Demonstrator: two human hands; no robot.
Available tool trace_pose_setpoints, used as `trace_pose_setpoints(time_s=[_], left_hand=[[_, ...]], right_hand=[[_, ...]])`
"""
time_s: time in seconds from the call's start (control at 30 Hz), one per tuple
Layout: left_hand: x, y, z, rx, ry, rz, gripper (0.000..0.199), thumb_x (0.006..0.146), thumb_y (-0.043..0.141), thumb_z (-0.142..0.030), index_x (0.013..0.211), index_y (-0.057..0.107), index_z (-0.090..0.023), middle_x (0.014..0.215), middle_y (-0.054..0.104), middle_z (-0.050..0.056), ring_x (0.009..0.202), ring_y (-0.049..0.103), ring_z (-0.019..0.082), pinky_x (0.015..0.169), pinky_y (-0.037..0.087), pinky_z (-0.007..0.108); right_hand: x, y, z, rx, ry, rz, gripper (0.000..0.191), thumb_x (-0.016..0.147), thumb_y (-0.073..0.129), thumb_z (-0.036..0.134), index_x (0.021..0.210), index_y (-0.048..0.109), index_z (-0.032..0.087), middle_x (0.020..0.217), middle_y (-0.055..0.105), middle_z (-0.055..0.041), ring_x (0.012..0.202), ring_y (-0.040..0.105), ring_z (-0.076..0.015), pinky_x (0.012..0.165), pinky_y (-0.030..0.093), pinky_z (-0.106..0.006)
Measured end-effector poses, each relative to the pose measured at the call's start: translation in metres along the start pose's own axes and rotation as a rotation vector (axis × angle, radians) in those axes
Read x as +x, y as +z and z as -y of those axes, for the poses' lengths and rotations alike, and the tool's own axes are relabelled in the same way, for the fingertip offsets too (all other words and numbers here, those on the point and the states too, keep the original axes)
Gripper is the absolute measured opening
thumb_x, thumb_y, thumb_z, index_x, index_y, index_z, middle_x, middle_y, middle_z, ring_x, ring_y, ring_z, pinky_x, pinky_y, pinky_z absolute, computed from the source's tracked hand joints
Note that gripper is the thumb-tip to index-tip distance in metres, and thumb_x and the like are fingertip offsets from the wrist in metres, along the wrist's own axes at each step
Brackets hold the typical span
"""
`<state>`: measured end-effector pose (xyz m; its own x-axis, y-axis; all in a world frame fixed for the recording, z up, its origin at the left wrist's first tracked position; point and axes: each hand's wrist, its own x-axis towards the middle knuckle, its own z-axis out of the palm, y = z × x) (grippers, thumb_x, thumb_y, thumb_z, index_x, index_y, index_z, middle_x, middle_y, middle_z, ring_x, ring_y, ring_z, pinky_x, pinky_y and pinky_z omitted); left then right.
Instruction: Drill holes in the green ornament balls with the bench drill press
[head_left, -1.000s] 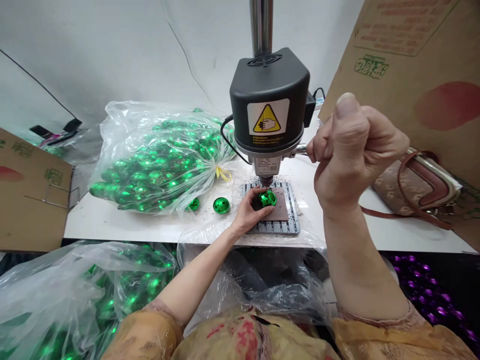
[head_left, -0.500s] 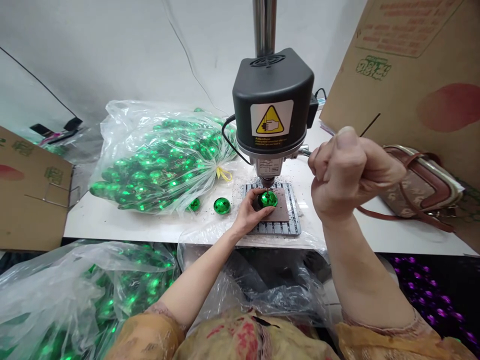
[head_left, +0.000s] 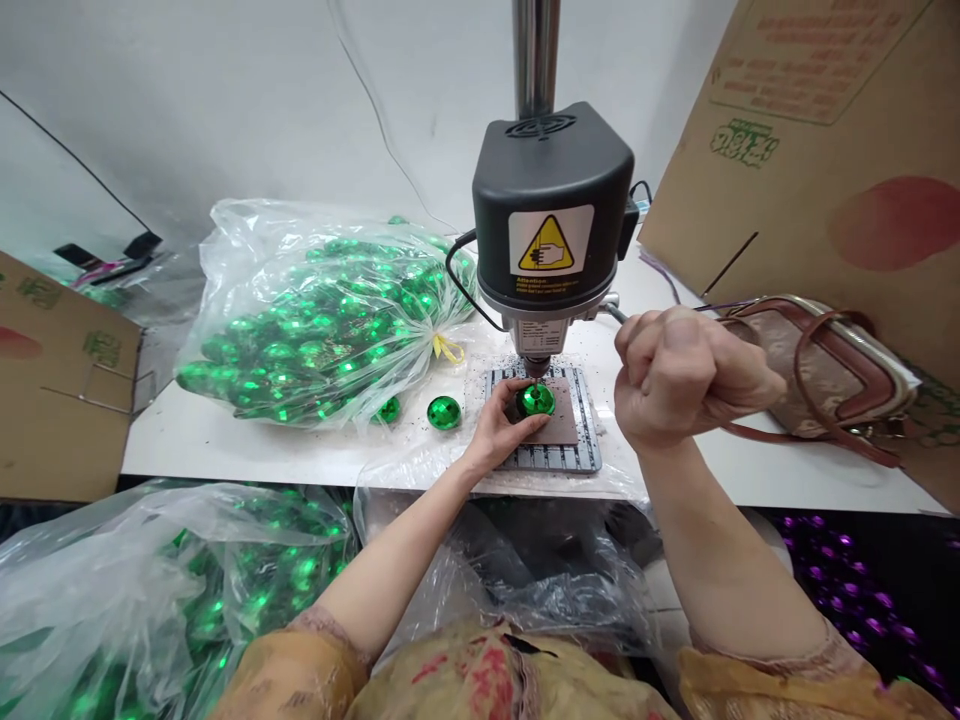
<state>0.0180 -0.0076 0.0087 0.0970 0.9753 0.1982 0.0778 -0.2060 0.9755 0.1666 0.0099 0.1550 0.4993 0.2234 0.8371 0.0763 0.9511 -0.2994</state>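
Observation:
A shiny green faceted half-ball [head_left: 538, 400] lies on a brown board [head_left: 561, 425] over the slotted metal base of a drill press [head_left: 553, 200]. Thumb and fingers of my left hand [head_left: 501, 425] grip the half-ball from its left side, right under the drill chuck [head_left: 536, 367]. The bit comes down at the top of the half-ball; whether it touches, I cannot tell. To the right of the machine, my right hand [head_left: 675, 375] is a fist around the press's feed lever [head_left: 615, 308], most of which the fingers hide.
Two more green pieces, one a half-ball [head_left: 444, 412], lie left of the base. A tied clear bag [head_left: 322, 320] of green pieces stands behind them. Cardboard boxes [head_left: 817, 150] flank the table, a handbag [head_left: 825, 370] sits right, and purple pieces [head_left: 847, 580] lie below.
My right hand has come down and slightly left with the lever. The drill head sits a little lower and further right in view. My left hand keeps its grip on the half-ball.

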Motion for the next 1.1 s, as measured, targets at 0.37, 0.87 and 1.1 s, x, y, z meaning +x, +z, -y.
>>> trace_pose_setpoints(time_s=[0.37,0.87,1.1], left_hand=[[0.000,0.000,-0.002,-0.007,-0.003,0.002,0.057,0.073,0.084,-0.042,0.119,0.058,-0.020,0.122,0.065,0.010,0.117,0.061,0.027,0.104,0.047,0.042],[0.001,0.003,-0.007,0.029,0.024,-0.052,0.053,0.073,0.084,-0.042,0.114,0.059,-0.020,0.115,0.067,0.009,0.110,0.063,0.025,0.099,0.049,0.041],[-0.058,0.002,-0.034,0.358,0.239,-0.015,0.039,0.076,0.080,-0.042,0.106,0.063,-0.023,0.100,0.066,0.007,0.092,0.063,0.022,0.081,0.050,0.035]], right_hand=[[-0.005,-0.013,-0.001,0.019,-0.045,0.115,0.050,0.082,0.055,0.016,0.056,0.012,0.019,0.046,0.021,0.0062,0.039,0.025,-0.0035,0.041,0.028,-0.027],[0.017,0.006,0.008,-0.022,0.179,0.036,0.049,0.086,0.058,0.021,0.048,0.028,0.018,0.041,0.028,0.0063,0.038,0.029,-0.0043,0.040,0.023,-0.027],[0.050,0.025,0.011,-0.017,0.280,0.090,0.044,0.089,0.056,0.026,0.051,0.035,0.020,0.045,0.033,0.0066,0.042,0.031,-0.0028,0.046,0.024,-0.026]])
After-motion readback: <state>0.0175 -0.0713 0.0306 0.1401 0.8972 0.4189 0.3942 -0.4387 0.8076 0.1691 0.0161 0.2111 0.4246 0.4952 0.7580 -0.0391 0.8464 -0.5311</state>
